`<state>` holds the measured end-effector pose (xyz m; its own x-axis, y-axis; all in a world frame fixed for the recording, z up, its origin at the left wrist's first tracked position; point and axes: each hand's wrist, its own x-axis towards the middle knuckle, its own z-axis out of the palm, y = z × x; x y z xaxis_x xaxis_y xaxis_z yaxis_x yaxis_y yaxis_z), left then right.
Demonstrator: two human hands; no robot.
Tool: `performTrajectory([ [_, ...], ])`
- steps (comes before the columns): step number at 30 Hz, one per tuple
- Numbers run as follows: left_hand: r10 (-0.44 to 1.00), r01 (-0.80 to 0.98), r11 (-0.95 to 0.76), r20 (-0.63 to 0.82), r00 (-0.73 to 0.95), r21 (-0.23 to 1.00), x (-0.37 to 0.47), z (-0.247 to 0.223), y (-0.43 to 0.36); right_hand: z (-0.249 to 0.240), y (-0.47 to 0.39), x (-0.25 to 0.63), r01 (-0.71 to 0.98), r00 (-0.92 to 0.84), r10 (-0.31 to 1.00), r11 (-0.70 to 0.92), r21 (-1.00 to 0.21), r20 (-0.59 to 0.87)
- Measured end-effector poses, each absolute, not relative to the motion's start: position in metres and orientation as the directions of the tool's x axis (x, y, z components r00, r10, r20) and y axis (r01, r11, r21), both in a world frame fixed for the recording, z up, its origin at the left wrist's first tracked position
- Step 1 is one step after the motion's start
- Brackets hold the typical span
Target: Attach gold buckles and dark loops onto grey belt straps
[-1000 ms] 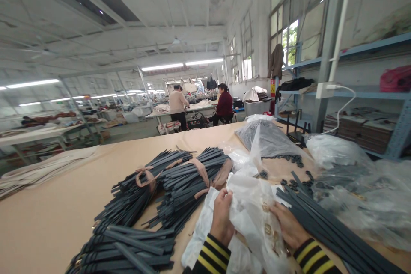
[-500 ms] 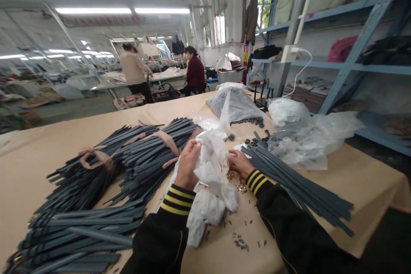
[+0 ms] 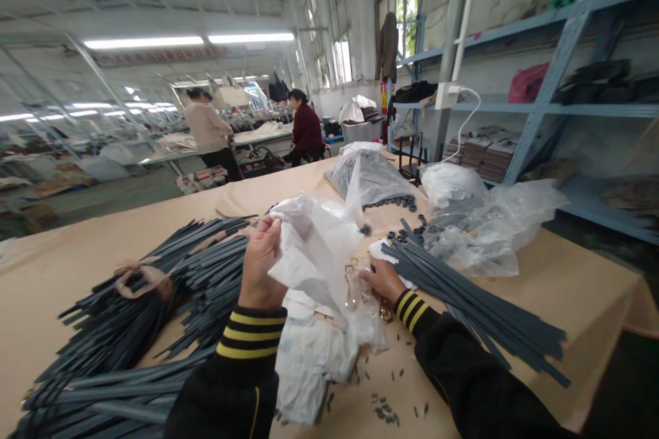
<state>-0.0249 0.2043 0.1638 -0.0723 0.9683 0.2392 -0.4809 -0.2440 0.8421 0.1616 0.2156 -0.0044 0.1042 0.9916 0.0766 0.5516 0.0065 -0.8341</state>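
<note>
In my left hand (image 3: 261, 264), closed in a pinch, is the upper edge of a crumpled white sheet (image 3: 303, 257), raised above the table. Lower down, more wrinkled white wrapping (image 3: 309, 357) lies under it. My right hand (image 3: 384, 279) has its fingers curled at the edge of a clear plastic bag (image 3: 363, 302); the fingertips are partly hidden. Gold buckles (image 3: 354, 266) show at and through the plastic, and another gold buckle (image 3: 385, 313) lies just below the right hand. Beyond that wrist is a fan of dark grey strips (image 3: 473, 302).
Tied bundles of dark strips (image 3: 118, 319) cover the table's left side. Small dark pieces (image 3: 384, 411) lie scattered in front. Farther back are a bag of dark parts (image 3: 368, 175), clear plastic bags (image 3: 494, 233) and a black router (image 3: 412, 168). Two people stand or sit beyond the table.
My left hand has moved left, pulling the white sheet out wider. The gold buckles and clear plastic are now more exposed beside my right hand, which has shifted slightly down.
</note>
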Motion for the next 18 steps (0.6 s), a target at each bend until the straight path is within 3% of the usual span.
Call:
performTrajectory([
  [8, 0.956, -0.444, -0.289, 0.231, -0.182, 0.848, -0.044, 0.182, 0.199, 0.023, 0.213, 0.159, 0.663, 0.086, 0.963, 0.136, -0.736, 0.256],
  [12, 0.929, -0.439, -0.362, 0.28, -0.242, 0.823, -0.052, 0.199, 0.188, 0.043, 0.215, 0.16, 0.669, 0.065, 0.952, 0.182, -0.721, 0.301],
  [18, 0.933, -0.397, -0.339, 0.252, -0.255, 0.853, -0.06, 0.197, 0.182, 0.075, 0.212, 0.163, 0.625, -0.025, 0.929, 0.302, -0.72, 0.368],
])
